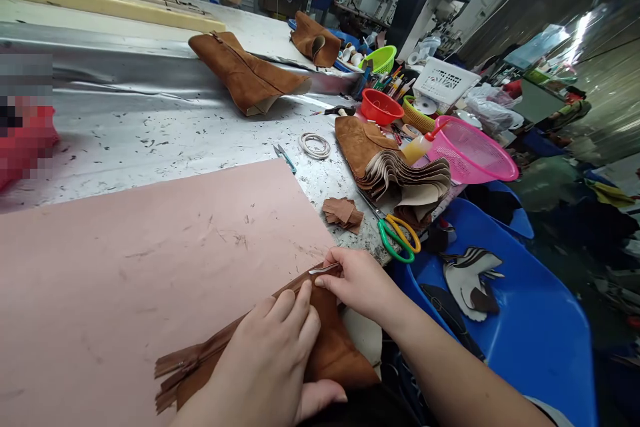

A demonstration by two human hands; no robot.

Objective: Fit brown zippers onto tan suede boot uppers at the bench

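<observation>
A brown suede piece with brown zipper tape along its edge lies at the front edge of a pink sheet. My left hand rests on it, fingers extended and pressing the strip flat. Just to the right, my right hand pinches the far end of the strip between thumb and fingers, where a thin light edge shows. The suede hangs toward my lap, and part of it is hidden under my left hand.
Green-and-orange scissors, brown scraps and stacked suede pieces lie beyond my right hand. A blue tub stands at right. Farther back are a brown boot upper, a white cord coil and small snips.
</observation>
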